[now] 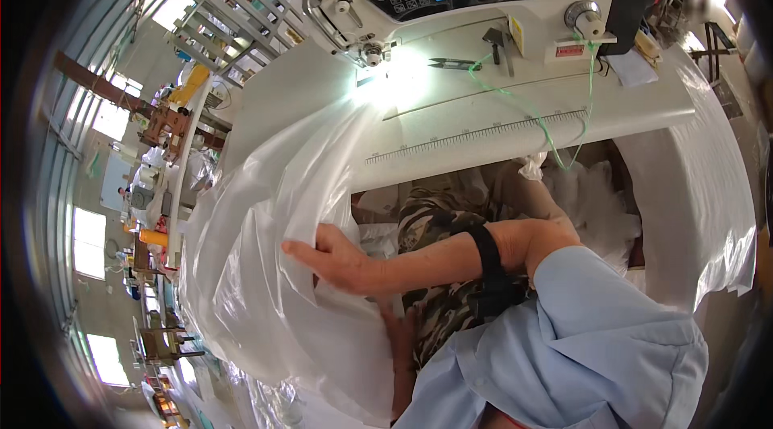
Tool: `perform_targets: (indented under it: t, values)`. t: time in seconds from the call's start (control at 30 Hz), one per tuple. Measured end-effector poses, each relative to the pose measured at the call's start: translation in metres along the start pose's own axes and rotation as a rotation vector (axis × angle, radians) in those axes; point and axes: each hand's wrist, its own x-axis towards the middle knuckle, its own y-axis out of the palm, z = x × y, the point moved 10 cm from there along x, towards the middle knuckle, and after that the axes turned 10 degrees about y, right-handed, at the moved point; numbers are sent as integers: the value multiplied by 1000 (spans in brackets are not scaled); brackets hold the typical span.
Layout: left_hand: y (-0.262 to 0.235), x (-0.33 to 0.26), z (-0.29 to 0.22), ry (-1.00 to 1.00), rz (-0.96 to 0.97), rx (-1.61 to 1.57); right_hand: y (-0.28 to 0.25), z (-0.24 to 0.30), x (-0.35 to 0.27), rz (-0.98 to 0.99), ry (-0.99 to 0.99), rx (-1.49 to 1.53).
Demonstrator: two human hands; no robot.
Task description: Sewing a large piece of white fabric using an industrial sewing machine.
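A large sheet of shiny translucent white plastic [258, 244] hangs in folds at the left, running up to the brightly lit needle area of a white sewing machine [475, 14]. Reaching across from the right, my right hand [342, 261] is closed on the edge of the plastic sheet, thumb pointing left. Lower down, my left hand [398, 336] is beside the sheet; it is blurred and partly covered, so its fingers cannot be made out. The presser foot and needle are lost in the lamp's glare.
Tweezers [452, 64], a small black-headed tool [493, 41] and loose green thread [541, 123] lie on the machine bed near a printed ruler [475, 136]. More plastic [684, 203] drapes over the right side. Racks [233, 26] and other worktables stand at the left.
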Motion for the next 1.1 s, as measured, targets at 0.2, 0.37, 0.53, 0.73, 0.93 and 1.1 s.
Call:
perform_targets:
  t: [0.2, 0.37, 0.53, 0.73, 0.93, 1.1]
  values:
    - [-277, -29, 70, 18, -932, -44, -28, -7, 12, 15, -189, -588]
    - [-416, -67, -99, 253, -1787, 242, -73, -53, -9, 151, -166, -736]
    - [-398, -103, -288, 995, -2038, 392, -132, -98, 30, -407, -227, -796]
    - [-433, -84, -388, 1428, -1646, -65, -84, -110, 72, -180, 266, -335]
    - [-421, -69, -416, 884, -1732, 406, -110, -136, 99, -240, 89, -489]
    - [-440, -47, -415, 569, -1695, 500, -82, -140, 52, -20, 108, -393]
